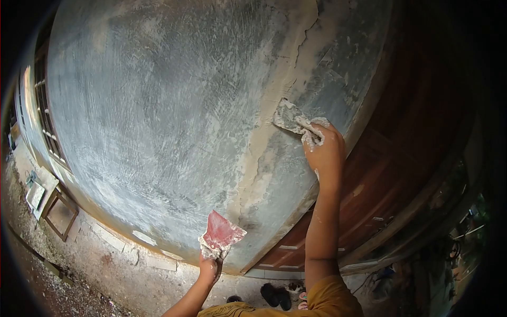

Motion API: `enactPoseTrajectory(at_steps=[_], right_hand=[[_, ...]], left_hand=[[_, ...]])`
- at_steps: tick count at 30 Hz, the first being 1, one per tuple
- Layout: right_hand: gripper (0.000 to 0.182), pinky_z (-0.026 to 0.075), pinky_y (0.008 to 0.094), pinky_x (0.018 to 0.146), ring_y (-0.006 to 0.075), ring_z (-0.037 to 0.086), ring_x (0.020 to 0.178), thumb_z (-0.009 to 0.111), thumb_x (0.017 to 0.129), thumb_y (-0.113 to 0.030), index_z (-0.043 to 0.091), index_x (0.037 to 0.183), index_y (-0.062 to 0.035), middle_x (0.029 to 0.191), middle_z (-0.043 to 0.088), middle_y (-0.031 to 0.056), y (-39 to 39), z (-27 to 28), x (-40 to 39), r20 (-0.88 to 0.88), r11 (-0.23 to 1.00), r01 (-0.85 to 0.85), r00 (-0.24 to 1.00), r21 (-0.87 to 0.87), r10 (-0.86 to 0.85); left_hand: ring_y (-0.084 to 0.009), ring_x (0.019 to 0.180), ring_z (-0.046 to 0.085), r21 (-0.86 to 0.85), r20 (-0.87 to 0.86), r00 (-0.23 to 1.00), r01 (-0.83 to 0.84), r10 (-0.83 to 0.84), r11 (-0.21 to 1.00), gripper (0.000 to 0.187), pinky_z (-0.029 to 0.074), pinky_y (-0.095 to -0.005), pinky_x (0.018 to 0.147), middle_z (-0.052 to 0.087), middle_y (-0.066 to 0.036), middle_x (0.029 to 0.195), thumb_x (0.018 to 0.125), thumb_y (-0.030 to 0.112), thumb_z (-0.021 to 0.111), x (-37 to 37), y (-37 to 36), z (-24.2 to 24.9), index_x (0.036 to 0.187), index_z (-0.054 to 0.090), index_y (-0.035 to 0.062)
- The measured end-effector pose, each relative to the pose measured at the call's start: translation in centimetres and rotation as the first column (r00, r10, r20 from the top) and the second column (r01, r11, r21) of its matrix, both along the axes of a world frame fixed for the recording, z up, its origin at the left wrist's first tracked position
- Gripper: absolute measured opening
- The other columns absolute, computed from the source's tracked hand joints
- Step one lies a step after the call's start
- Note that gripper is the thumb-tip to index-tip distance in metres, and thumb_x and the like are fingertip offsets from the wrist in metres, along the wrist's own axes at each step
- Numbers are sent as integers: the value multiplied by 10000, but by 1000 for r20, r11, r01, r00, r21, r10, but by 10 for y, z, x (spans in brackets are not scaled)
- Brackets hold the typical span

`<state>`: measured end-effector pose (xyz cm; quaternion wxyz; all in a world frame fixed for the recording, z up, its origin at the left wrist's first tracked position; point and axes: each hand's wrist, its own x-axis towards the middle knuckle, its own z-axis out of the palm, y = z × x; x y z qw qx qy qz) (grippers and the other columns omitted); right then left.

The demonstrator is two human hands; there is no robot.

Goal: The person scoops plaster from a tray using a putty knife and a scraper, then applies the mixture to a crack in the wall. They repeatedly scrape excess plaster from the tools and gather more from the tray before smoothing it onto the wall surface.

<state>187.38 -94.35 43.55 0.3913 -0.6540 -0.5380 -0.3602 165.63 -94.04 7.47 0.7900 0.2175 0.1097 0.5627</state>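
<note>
My right hand (323, 140) is closed around a putty knife (290, 117), its blade caked with grey-white filler and laid against the wall (174, 105). Filler also coats the fingers of that hand. A pale filled strip (259, 140) runs down the wall beside the blade, with a dark crack (302, 45) showing higher up. Lower down, my left hand (211, 261) grips a red putty scraper (222, 231) with whitish filler along its edges. Its blade points upward in front of the wall's lower part.
A brown wooden door (391, 174) in its frame borders the wall on the right. On the ground below lie dark shoes (275, 296). At far left are a barred window (46, 113), a small wooden frame (60, 215) and a pale board (35, 195).
</note>
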Motion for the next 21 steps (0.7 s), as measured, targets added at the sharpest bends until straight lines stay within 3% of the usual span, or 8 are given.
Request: enactPoseTrajectory(at_steps=[3, 9, 15, 16, 19, 21], right_hand=[[245, 488, 376, 773, 310, 622, 873, 663, 723, -142, 689, 953, -63, 956, 643, 111, 19, -3, -23, 40, 983, -6, 999, -182, 14], [242, 487, 368, 782, 288, 622, 895, 676, 727, -157, 692, 952, -70, 990, 646, 100, -16, 18, 8, -139, 997, 56, 988, -52, -63], [281, 479, 336, 780, 297, 608, 911, 688, 699, -106, 674, 976, -63, 983, 637, 108, 7, 35, -19, 24, 997, -30, 999, -71, 32], [282, 471, 337, 800, 294, 599, 933, 688, 697, -109, 674, 975, -66, 993, 636, 98, 8, 38, -19, 27, 994, 36, 999, -108, -33], [283, 472, 342, 800, 295, 599, 933, 689, 697, -109, 674, 977, -73, 1000, 636, 101, -2, 46, 9, -79, 999, 15, 997, -46, -19], [283, 476, 343, 798, 303, 603, 920, 688, 699, -110, 675, 979, -76, 1001, 639, 102, -16, 50, 20, -47, 999, 40, 998, -13, -40]], left_hand=[[-289, 1194, 467, 0, 5, 1000, -1, 1, 1000, 499, 403, -448, 1006, 435, -125, 1334, 835, -78, 407, 4, -2, 0, 1322, 359, 20], [-294, 1221, 441, 15, 0, 1000, -27, 27, 1000, 524, 377, -446, 1030, 423, -129, 1343, 808, -84, 390, 2, 0, -8, 1323, 355, 5], [-293, 1229, 434, 37, 1, 1000, -16, 16, 999, 581, 348, -438, 1056, 425, -138, 1340, 757, -106, 338, 8, -2, -1, 1328, 346, 3], [-291, 1233, 430, 39, -9, 1000, -14, 15, 999, 586, 345, -438, 1058, 424, -139, 1342, 753, -104, 338, 9, -3, 0, 1330, 343, 3], [-294, 1245, 417, 23, -26, 1000, 0, 0, 1000, 588, 336, -434, 1065, 419, -142, 1346, 751, -99, 334, 8, -2, 1, 1330, 339, 1], [-302, 1245, 417, 26, -52, 999, -10, 11, 1000, 568, 328, -438, 1069, 412, -142, 1354, 770, -91, 336, 5, -2, -3, 1330, 342, 0]])
